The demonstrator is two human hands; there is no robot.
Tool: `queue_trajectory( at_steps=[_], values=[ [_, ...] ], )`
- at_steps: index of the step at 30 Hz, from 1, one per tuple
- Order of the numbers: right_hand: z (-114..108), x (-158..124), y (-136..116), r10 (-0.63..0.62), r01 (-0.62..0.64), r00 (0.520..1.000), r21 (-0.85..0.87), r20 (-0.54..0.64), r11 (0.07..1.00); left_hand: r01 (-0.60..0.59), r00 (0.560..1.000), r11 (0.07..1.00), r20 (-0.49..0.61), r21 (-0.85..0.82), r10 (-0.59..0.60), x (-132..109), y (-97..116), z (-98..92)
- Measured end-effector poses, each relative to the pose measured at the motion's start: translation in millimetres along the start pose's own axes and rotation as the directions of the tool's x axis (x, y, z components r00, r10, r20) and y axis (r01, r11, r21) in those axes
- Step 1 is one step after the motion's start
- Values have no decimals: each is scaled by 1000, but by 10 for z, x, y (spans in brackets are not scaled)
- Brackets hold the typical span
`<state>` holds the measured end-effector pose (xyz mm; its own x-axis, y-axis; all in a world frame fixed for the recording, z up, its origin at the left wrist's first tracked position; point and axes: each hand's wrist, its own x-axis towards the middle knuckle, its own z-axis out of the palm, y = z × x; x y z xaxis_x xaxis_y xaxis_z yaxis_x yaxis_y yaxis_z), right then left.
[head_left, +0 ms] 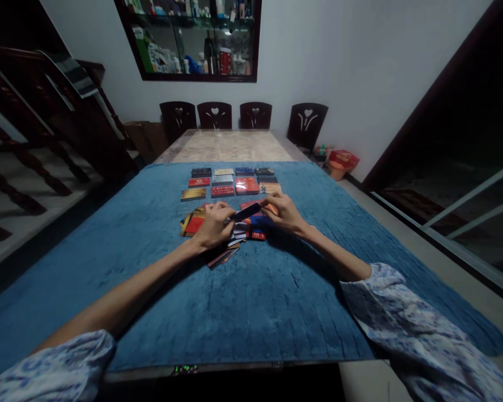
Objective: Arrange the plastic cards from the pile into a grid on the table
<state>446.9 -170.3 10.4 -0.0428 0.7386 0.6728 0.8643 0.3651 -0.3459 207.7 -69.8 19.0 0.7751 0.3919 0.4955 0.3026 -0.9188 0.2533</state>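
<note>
Both my hands meet over a loose pile of cards on a blue cloth. A dark card is pinched between my left hand and my right hand, tilted up at its right end. My left fingers are curled over the pile and touch the card's left end. My right fingers grip its right end. Beyond the pile, several cards lie face up in neat rows, red, dark, gold and pale ones among them.
The blue cloth covers the near part of a long table; bare marbled tabletop shows at the far end. Several dark chairs stand against the wall. A staircase rises at left, a red bag sits on the floor at right.
</note>
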Motion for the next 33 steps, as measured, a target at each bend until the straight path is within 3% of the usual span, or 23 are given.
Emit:
queue_trajectory(
  at_steps=[8, 13, 21, 26, 33],
  values=[
    [27, 232, -154, -40, 41, 998, 35, -41, 999, 39, 999, 999, -4, -12, -39, 73, -57, 68],
    [62, 334, -239, -109, 94, 992, -203, -65, 975, 58, 997, 997, -44, -57, -61, 81, -93, 59],
    [96, 459, -305, -302, 280, 953, -462, 27, 842, 138, 981, 986, -125, -91, -149, 86, -8, -74],
    [190, 482, -309, -358, 341, 932, -479, 58, 809, 129, 975, 983, -167, -128, -149, 83, 11, -48],
    [309, 451, -297, -334, 360, 932, -439, 138, 823, 163, 971, 973, -147, -161, -187, 98, -56, 55]
  ],
)
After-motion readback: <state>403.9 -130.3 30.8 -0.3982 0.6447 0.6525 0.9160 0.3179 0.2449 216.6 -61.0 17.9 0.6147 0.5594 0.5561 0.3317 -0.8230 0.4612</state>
